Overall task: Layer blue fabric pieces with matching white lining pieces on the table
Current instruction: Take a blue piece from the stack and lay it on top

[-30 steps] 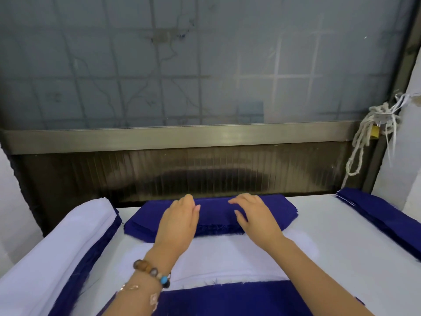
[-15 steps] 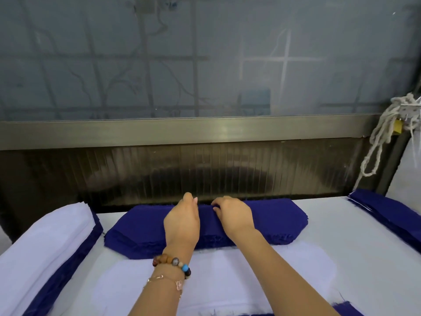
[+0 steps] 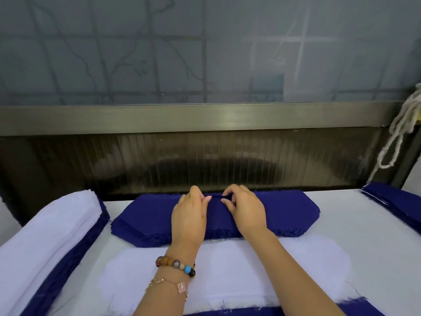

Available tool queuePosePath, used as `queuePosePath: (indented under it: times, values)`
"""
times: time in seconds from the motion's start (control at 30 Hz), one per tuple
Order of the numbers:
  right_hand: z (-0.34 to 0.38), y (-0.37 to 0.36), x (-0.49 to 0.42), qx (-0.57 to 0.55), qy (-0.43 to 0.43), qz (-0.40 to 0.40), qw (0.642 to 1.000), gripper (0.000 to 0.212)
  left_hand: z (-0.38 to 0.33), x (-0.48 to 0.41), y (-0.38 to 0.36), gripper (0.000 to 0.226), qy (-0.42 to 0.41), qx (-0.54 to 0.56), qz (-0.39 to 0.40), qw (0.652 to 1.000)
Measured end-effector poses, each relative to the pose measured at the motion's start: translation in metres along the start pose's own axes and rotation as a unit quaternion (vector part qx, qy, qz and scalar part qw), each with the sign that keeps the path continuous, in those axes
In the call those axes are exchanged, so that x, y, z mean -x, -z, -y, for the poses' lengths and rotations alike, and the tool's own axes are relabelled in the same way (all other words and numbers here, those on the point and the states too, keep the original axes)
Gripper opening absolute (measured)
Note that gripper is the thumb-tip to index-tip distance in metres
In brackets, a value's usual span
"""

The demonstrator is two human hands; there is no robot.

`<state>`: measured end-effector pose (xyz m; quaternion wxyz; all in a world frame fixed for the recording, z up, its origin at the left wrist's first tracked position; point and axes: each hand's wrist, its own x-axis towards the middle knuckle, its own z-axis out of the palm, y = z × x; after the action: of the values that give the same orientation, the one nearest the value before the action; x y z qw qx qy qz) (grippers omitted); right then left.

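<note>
head: left hand (image 3: 189, 216), right hand (image 3: 248, 210) pinch one stack (image 3: 292, 213).

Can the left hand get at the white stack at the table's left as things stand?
Probably yes: nothing stands between the left hand, which pinches the top blue piece, and the white stack, whose top lies bare.

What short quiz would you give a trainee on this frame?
1. True or false: the left hand and right hand both pinch fabric at the far edge of the blue stack.
2. The beaded bracelet is on which wrist? A left, B right.
3. Fill in: the single white piece lies ___ the person than the blue stack.
Key: 1 true; 2 A; 3 nearer.
</note>
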<state>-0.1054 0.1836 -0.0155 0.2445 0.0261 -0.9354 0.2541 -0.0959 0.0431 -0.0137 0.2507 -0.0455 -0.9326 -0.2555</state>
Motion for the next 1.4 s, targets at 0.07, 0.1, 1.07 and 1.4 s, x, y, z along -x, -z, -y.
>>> queuePosePath:
  times: [0.07,0.1,1.07,1.4]
  values:
    - [-0.001,0.001,-0.001,-0.024,-0.031,-0.007,0.999,0.015,0.000,0.001,0.000,0.019,-0.003,0.004,-0.005,1.000]
    - [-0.002,0.001,-0.002,-0.039,-0.048,-0.011,0.998,0.015,0.000,0.001,0.000,0.020,-0.007,0.005,-0.011,1.000]
    - [-0.004,0.006,0.009,-0.024,0.005,-0.122,0.992,0.008,0.002,-0.002,0.010,0.008,-0.040,-0.091,-0.046,0.994]
    - [-0.001,0.011,0.008,0.077,0.035,-0.110,0.990,0.021,0.000,-0.003,0.012,0.014,-0.042,-0.109,-0.050,0.992]
